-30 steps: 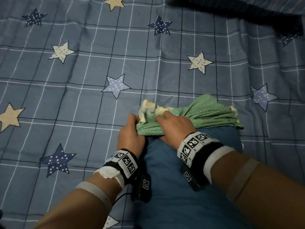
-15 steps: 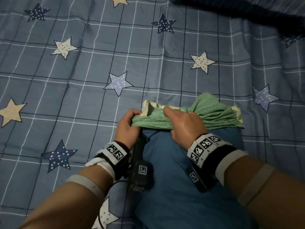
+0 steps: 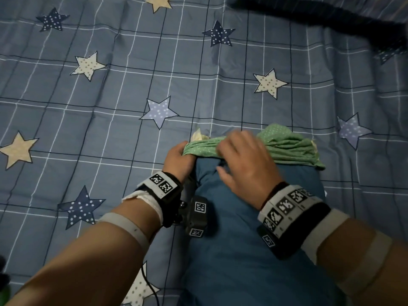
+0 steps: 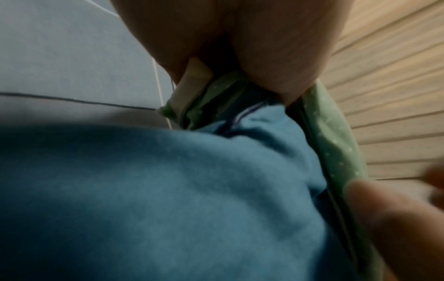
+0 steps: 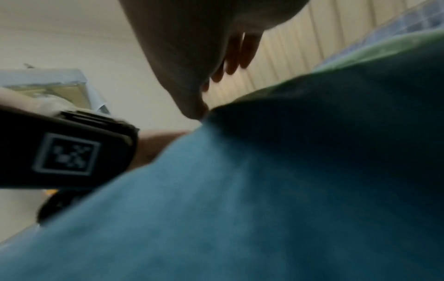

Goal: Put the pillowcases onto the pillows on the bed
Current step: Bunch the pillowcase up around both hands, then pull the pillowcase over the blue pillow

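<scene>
Where the head view takes in the whole bed, it lists: one blue pillow (image 3: 254, 235) lying lengthwise toward the person on a grey-blue checked sheet (image 3: 110, 107) printed with stars; one green dotted pillowcase (image 3: 284, 146), bunched in folds over the pillow's far end, a cream lining showing at its edges; a dark blurred shape across the top right corner, not identifiable. The left wrist view adds what the head view hides: the underside of the left hand (image 4: 240, 47), fingers and thumb clenched on the gathered green hem with a strip of cream lining between them, the pillow's piped corner tucked just under that hem, and slatted wooden panelling behind. The right wrist view adds the right hand (image 5: 199, 57) from below, fingers spread and nearly straight, thumb tip touching the pillow's top, nothing held; also a pale wall and the left wrist's black tagged camera. Pose, head view: left hand at the pillow's left far corner, knuckles up, wrist turned inward; right hand flat, palm down, across the hem and pillow top, released; both forearms reaching forward, tagged bands on the wrists.
</scene>
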